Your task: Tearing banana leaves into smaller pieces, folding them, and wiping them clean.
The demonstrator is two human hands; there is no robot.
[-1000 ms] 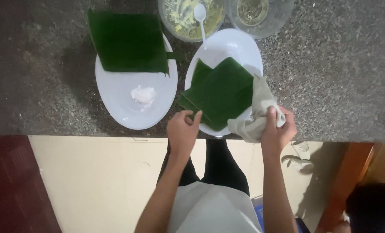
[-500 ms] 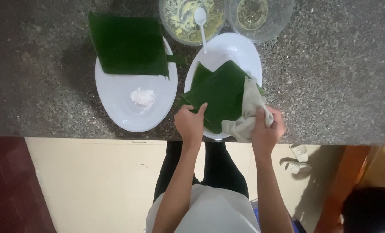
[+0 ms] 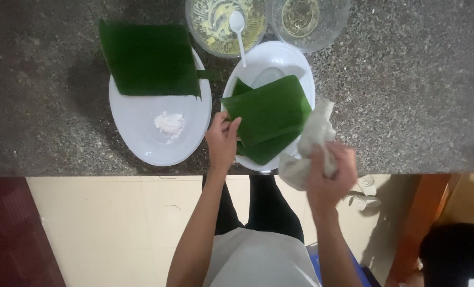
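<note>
Pinched between thumb and fingers of the left hand (image 3: 222,142) is the near-left edge of the banana-leaf pieces (image 3: 267,118), which lie stacked on the right white plate (image 3: 284,56); the right hand (image 3: 330,172) is closed around a crumpled off-white cloth (image 3: 314,139) at the leaves' right edge.

Everything sits on a dark speckled stone counter (image 3: 407,95). On its left part, a larger white plate (image 3: 141,141) carries a broad banana leaf (image 3: 149,58) across its far half and a small white lump (image 3: 169,123) nearer the front. Behind the right plate stand two glass bowls — one with a yellowish mixture (image 3: 223,26) and a white plastic spoon (image 3: 239,33) leaning out of it, one with a pale liquid (image 3: 308,18).

A second ago the left hand lay at the plate's front rim and the cloth was bunched low at the leaves' near-right corner; half a second ago the cloth lay over the right side of the top leaf. Now the cloth has come off to the right and the left fingers have closed on the leaf edge, so a wiping stroke looks to have just passed over the top piece.

How many leaf pieces are stacked is unclear — two at least. Both bowls are cut off by the frame's top edge, and the white lump cannot be identified.
</note>
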